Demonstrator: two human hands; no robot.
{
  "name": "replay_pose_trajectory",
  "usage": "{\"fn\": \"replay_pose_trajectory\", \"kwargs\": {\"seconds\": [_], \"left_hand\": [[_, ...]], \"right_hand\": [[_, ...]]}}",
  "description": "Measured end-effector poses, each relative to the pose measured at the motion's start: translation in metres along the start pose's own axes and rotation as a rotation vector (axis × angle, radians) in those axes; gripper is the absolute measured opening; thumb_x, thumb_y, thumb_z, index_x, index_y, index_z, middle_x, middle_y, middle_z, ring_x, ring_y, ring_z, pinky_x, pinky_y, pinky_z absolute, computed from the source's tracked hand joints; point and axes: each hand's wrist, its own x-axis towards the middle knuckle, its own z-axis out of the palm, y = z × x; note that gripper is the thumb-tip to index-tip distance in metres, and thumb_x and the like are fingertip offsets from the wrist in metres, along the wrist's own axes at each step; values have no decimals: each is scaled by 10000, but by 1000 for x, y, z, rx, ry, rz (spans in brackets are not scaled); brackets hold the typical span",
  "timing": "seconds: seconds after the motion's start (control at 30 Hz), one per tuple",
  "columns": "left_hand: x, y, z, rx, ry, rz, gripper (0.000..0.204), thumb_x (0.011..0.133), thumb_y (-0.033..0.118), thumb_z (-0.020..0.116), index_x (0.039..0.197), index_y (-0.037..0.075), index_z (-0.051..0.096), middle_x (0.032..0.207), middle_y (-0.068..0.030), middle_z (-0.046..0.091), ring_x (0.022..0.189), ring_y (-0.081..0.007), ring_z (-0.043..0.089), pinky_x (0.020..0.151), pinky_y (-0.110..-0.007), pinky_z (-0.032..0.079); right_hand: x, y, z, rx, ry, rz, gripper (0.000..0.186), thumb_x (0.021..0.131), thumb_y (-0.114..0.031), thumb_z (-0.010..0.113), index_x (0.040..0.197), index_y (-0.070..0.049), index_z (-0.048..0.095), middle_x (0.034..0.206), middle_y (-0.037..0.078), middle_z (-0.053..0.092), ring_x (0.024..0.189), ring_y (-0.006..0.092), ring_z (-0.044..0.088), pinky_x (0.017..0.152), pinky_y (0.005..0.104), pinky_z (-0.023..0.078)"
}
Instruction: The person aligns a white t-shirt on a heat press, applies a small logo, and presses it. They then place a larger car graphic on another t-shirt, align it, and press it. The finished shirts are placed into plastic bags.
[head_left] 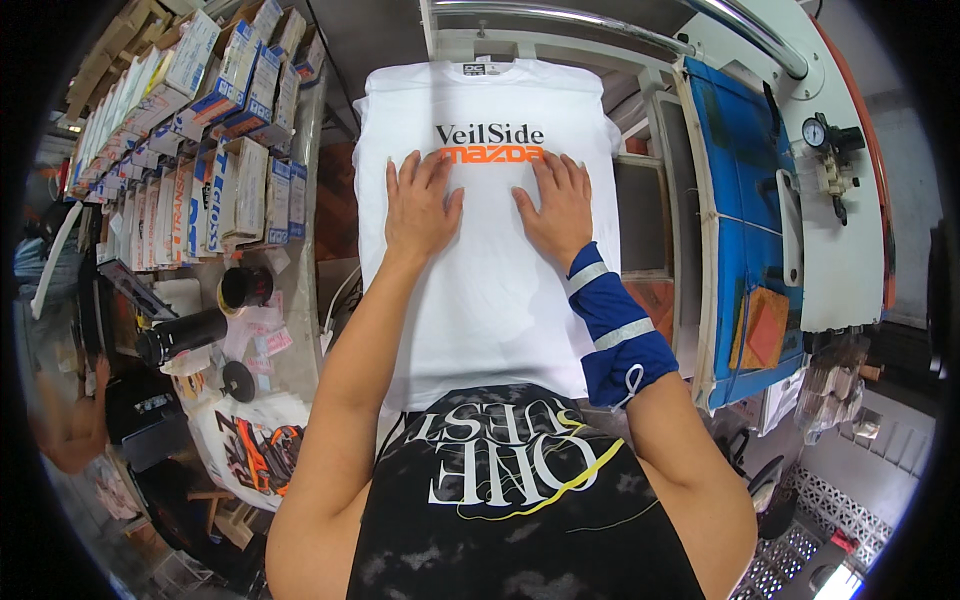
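A white T-shirt [485, 290] lies spread flat in front of me, its collar at the far end. Across its chest is a print [490, 144] of black lettering above orange lettering. My left hand [422, 208] rests palm down on the fabric with its fingers stretched out, the tips by the left end of the orange lettering. On the other side my right hand [558, 208] lies likewise, fingers apart, its tips close to the right end of that lettering. Neither hand grips anything. A blue wrap [615, 325] with silver bands covers my right wrist and forearm.
Several cardboard boxes [235, 190] stand in rows at the left, with a black cylinder [182, 336] nearer me. To the right are a blue screen frame [740, 200] and a pressure gauge [815, 132]. Metal bars [560, 18] cross the far side. Another person's arm [80, 430] shows far left.
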Motion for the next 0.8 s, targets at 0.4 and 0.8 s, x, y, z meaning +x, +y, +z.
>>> {"fn": "replay_pose_trajectory", "kwargs": {"seconds": [0.4, 0.8], "left_hand": [[1, 0, 0, -19, 0, 3, 511, 914, 254, 679, 1372, 40, 599, 1437, -101, 541, 1405, -367, 403, 1225, -591, 222], [-1, -3, 2, -45, 22, -3, 520, 900, 257, 684, 1353, 16, 600, 1421, -106, 526, 1390, -371, 407, 1217, -607, 226]], "right_hand": [[-1, 1, 0, 0, -4, 12, 570, 961, -413, 616, 1374, -23, 573, 1463, 150, 521, 1420, 369, 388, 1235, 544, 201], [1, -2, 1, -24, 5, -5, 540, 949, -371, 647, 1361, -29, 582, 1448, 155, 539, 1393, 389, 413, 1208, 545, 250]]}}
